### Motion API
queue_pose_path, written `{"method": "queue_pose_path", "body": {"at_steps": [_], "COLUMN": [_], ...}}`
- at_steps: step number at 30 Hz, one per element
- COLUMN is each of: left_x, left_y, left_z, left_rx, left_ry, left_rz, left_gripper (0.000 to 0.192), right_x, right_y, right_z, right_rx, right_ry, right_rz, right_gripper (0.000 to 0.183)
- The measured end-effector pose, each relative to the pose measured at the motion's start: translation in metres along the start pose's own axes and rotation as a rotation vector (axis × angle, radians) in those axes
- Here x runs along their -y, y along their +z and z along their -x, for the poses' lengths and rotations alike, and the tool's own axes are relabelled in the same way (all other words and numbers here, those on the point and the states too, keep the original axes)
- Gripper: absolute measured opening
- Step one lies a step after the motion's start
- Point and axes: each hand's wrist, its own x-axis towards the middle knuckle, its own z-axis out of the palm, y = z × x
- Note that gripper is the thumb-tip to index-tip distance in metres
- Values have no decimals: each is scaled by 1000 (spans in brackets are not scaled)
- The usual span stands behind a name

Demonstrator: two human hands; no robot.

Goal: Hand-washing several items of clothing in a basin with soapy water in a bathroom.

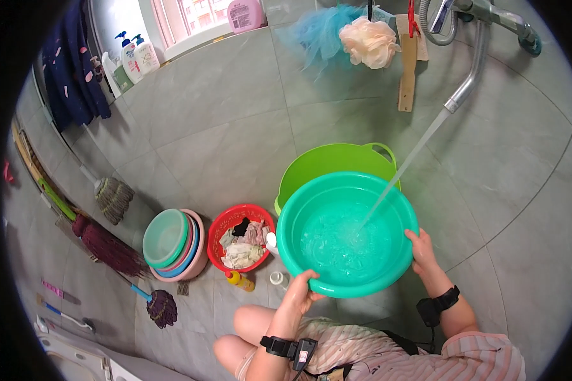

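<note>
A round teal plastic basin (348, 283) is held up under a metal spout (464, 93), and a stream of water falls into the water in it. My left hand (299, 294) grips the basin's near left rim, thumb on top. On the right rim, my right hand (422, 250) holds on with the thumb over the edge. A lime-green tub (333, 157) with a handle stands behind the basin, partly hidden by it. Left of the basin is a red plastic basket (214, 243) with crumpled cloths (243, 255) inside.
Stacked basins (164, 238) stand left of the basket. A yellow bottle with a red cap (240, 281) and a white-capped bottle (279, 279) are on the tiled floor. Mops (162, 307) and a broom (107, 243) line the left wall. Bath puffs (369, 43) hang above.
</note>
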Motion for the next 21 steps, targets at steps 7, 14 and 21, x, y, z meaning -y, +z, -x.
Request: {"method": "queue_pose_path", "body": {"at_steps": [7,14,21], "left_x": [-2,1,-1], "left_y": [1,-3,7], "left_z": [2,0,7], "left_rx": [21,43,-16], "left_ry": [2,18,35], "left_rz": [-20,-11,-7], "left_gripper": [38,35,34], "right_x": [-1,-2,-5], "right_y": [-1,0,-3], "right_z": [1,1,-1], "right_rx": [14,5,-5], "right_ry": [-13,-4,-1], "right_rz": [-19,-19,-14], "right_gripper": [27,27,27]}}
